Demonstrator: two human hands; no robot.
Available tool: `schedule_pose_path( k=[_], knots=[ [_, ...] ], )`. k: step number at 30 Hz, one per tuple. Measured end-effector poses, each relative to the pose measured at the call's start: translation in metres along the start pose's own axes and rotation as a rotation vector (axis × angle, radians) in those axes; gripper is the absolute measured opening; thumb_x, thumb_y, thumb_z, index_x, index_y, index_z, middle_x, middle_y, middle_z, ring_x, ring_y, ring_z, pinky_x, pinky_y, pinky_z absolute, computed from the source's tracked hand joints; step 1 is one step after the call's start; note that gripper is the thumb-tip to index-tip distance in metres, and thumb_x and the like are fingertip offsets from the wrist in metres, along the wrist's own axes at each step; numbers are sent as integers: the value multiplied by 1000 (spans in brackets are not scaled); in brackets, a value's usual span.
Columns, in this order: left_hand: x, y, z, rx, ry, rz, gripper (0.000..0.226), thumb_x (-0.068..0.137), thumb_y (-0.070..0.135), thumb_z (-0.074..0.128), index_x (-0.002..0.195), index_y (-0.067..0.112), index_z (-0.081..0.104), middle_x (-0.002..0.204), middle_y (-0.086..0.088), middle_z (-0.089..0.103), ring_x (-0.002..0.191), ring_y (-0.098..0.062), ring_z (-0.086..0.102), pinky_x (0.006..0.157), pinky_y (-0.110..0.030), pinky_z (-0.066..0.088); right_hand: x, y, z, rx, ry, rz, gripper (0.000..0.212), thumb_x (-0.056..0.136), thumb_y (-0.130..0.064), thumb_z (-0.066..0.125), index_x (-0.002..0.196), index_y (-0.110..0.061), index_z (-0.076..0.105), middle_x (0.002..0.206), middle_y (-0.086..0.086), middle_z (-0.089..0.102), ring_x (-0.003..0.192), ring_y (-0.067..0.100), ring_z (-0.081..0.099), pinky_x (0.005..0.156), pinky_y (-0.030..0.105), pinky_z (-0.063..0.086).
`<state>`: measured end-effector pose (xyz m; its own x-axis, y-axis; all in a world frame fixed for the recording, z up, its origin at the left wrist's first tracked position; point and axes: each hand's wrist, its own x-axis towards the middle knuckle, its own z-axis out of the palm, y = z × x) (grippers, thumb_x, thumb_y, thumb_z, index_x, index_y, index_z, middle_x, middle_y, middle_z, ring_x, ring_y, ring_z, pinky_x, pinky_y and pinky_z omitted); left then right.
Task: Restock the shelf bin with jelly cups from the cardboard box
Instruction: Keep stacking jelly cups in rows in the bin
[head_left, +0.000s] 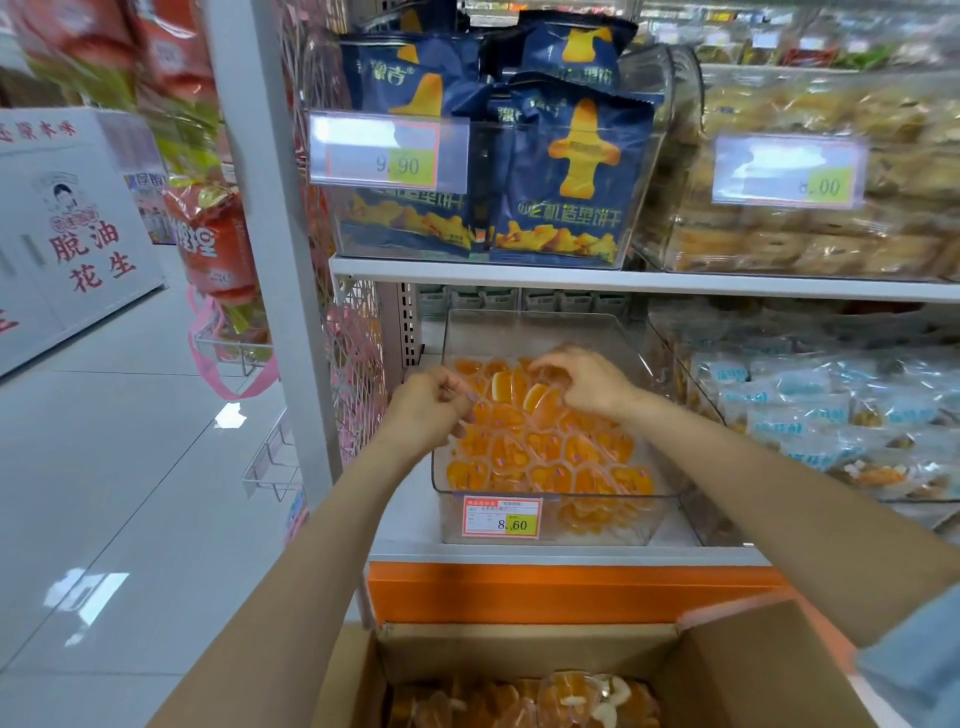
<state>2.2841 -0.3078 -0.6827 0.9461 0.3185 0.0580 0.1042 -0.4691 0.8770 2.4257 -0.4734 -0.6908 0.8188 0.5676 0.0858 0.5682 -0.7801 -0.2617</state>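
Left hand (431, 410) and right hand (587, 387) curl over jelly cups (535, 447) in the bin (545, 330); actual hold cannot be confirmed. Cups appear light, slick, soft-lidded: grip sidewalls, not lids.

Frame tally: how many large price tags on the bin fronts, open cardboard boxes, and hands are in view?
Price tags: 3 (9.90 tag, 8.00 tag, 8.60 tag)
Open cardboard box: 1
Hands: 2 (left hand, right hand)
Total: 6
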Motion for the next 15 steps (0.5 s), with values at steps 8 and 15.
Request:
schedule_pose_path(
  k=[8, 15],
  knots=[
    [1, 1, 4, -12, 6, 64, 7, 92, 4, 52, 88, 9, 55, 71, -4, 62, 42, -2, 56, 41, -17, 45, 1, 7, 10, -2, 72, -113, 45, 72, 0, 66, 112, -22, 66, 116, 3, 61, 108, 23, 56, 87, 28, 44],
    [-1, 10, 27, -108, -78, 26, 14, 91, 9, 57, 81, 14, 48, 74, -4, 61, 42, -3, 57, 39, -18, 44, -37, -22, -22, 1070, -231, 195, 7, 84, -3, 64, 89, -5, 60, 79, 11, 66, 71, 18, 67, 69, 28, 56]
  ],
)
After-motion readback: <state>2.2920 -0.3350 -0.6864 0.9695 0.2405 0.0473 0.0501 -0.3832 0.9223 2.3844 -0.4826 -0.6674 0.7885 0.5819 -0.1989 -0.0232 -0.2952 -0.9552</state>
